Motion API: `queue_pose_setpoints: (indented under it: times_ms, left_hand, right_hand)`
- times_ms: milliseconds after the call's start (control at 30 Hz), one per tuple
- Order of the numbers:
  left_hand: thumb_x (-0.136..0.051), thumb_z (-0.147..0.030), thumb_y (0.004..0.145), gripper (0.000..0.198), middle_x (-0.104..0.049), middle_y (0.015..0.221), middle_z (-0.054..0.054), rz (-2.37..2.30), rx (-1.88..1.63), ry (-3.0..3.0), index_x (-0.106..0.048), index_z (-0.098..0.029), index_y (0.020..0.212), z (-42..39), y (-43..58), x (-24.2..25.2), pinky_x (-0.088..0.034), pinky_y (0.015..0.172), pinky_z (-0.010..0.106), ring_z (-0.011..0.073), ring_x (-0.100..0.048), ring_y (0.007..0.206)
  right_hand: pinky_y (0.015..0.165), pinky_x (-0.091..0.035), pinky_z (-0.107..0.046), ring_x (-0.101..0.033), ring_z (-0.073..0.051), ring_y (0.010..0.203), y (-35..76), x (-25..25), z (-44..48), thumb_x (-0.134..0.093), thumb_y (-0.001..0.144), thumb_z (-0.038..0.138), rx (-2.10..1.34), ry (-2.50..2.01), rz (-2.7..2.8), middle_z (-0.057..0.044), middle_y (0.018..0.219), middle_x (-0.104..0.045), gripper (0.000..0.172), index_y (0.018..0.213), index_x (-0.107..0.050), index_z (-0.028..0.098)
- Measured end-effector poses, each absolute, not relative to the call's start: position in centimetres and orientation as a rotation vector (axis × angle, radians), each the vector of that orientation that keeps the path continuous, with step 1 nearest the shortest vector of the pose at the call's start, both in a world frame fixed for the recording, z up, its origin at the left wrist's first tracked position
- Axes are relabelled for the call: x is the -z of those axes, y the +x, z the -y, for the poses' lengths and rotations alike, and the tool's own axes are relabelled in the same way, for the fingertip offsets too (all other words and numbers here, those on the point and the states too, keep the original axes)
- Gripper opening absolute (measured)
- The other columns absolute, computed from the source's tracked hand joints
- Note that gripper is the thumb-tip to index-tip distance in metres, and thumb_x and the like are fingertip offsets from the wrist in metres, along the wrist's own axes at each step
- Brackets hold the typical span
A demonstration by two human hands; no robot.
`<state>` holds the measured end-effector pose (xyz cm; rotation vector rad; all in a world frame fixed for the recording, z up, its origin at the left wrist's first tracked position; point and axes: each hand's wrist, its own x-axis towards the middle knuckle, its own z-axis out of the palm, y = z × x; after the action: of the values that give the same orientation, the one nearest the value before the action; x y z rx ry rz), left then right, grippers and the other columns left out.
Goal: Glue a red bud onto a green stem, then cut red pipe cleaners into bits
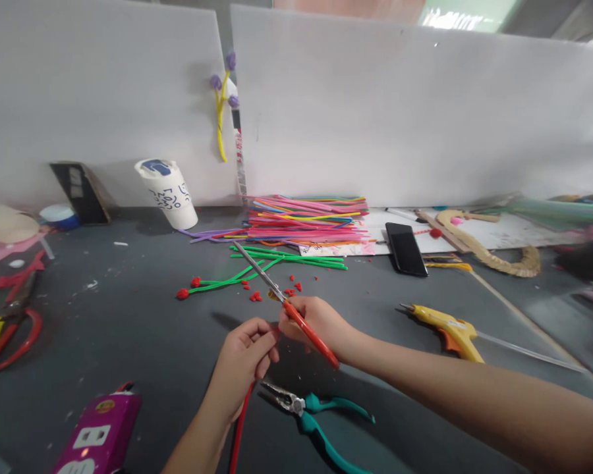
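Note:
Between the fingers of my left hand [250, 355] is a red pipe cleaner [241, 428], its long end hanging down past the wrist. My right hand [321, 322] is closed around red-handled scissors [310, 332], whose blades point up and to the left. The fingertips of both hands meet near the pipe cleaner's upper end, which is mostly hidden. Small red clippings [255, 296] lie just beyond the hands. Behind them are green pipe cleaners [296, 259], two of the stems with red tips [182, 294]. Pliers with teal handles [321, 415] rest below my right hand.
A pile of coloured pipe cleaners [306, 220] lies by the white partition [400, 118]. On the right are a yellow glue gun [445, 327] and a phone [406, 249]. A white cup [170, 197], larger scissors [17, 322] and a purple power strip [99, 431] stand left.

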<state>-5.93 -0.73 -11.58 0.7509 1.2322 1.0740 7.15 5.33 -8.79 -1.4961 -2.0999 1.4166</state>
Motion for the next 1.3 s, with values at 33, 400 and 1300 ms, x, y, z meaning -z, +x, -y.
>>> queue_pose_setpoints:
  times_ms: [33, 400, 1300]
  left_hand:
    - [-0.06, -0.029, 0.069, 0.019, -0.052, 0.045, -0.004, -1.227, -1.098, 0.746, -0.05, -0.014, 0.06, 0.7, -6.0, 11.5, -0.013, 0.034, 0.015, 0.0007, -0.027, 0.031]
    - [-0.06, -0.027, 0.071, 0.015, -0.052, 0.05, -0.004, -1.252, -1.29, 0.658, -0.052, -0.015, 0.067, 0.3, -6.6, 12.0, -0.016, 0.036, 0.016, 0.0, -0.026, 0.034]
    - [-0.058, -0.024, 0.073, 0.012, -0.051, 0.047, -0.005, -1.272, -1.281, 0.644, -0.054, -0.014, 0.069, 0.4, -6.6, 12.3, -0.015, 0.037, 0.016, -0.0003, -0.025, 0.034]
  right_hand:
    - [0.043, -0.03, -0.017, -0.042, -0.007, 0.046, 7.4, 8.8, -5.5, -0.054, 0.071, 0.025, -1.415, -1.488, 2.105, 0.006, 0.053, -0.043, 0.012, 0.064, -0.047, 0.017]
    - [0.049, -0.033, -0.023, -0.053, -0.016, 0.056, 12.0, 6.4, -4.5, -0.033, 0.072, 0.072, -1.326, -1.587, 2.68, -0.004, 0.065, -0.059, 0.058, 0.073, -0.054, 0.018]
    - [0.046, -0.032, -0.022, -0.049, -0.013, 0.052, 10.8, 6.9, -3.6, -0.027, 0.073, 0.073, -1.371, -1.548, 2.732, -0.002, 0.063, -0.057, 0.06, 0.074, -0.054, 0.019]
